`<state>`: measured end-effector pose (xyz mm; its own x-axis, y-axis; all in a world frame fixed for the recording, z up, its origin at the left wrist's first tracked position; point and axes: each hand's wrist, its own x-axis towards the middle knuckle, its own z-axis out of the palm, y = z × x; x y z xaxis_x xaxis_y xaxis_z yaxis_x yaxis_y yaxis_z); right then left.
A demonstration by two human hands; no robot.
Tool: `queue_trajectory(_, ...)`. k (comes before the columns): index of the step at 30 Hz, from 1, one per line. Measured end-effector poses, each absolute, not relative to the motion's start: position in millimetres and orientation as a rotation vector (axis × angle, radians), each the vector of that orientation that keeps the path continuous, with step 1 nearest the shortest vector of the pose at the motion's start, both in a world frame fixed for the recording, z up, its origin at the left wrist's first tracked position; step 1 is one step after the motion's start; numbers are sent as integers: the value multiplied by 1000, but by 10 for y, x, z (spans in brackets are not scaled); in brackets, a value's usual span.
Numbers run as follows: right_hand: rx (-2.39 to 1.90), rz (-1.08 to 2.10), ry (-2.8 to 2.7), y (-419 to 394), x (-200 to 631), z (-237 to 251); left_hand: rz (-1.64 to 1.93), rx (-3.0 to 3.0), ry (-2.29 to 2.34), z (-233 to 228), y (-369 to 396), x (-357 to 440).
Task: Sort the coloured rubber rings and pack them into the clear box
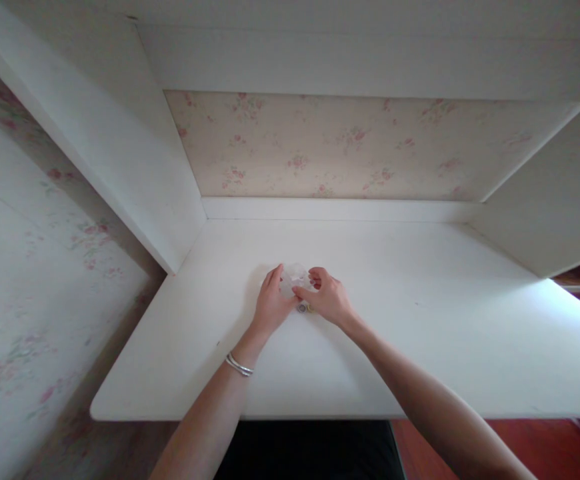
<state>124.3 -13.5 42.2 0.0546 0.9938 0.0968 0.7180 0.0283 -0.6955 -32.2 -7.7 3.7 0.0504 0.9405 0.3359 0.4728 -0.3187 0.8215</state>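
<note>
A small translucent, whitish plastic-looking piece (295,279) is between my two hands just above or on the white desktop; its exact kind is too small to make out. My left hand (271,300) curves around its left side, fingers closed against it. From the right, my right hand (327,293) bends its fingers toward the piece, and the thumb presses on its near side. Just below my hands lie small round items, one greyish (301,308) and one yellowish (311,308), partly covered by the hands.
The white desk (395,347) has a rounded front left corner. White side panels (170,167) and an overhead shelf (345,63) enclose it, with flowered wallpaper (320,147) behind. My dark-clothed lap (315,447) is below the front edge.
</note>
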Motion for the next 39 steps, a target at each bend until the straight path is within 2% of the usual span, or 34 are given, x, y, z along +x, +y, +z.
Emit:
queue_trajectory(14, -1620, 857, -1616, -308, 1389, 447, 1299, 1514, 1045, 112, -125, -249)
queue_trajectory(25, -1508, 1153, -1074, -98, 1811, 431, 1274, 1347, 1047, 168, -113, -280)
queue_trajectory(28, -1615, 1040, -1030, -78, 2008, 314, 1273, 1323, 1035, 146, -94, -287)
queue_trajectory(34, -1955, 563, -1218, -132, 2364, 121, 1198, 1288, 1022, 96, -64, -299)
queue_trajectory(39, -2039, 379, -1369, -224, 2450, 110, 1158, 1271, 1061, 84, -45, -275)
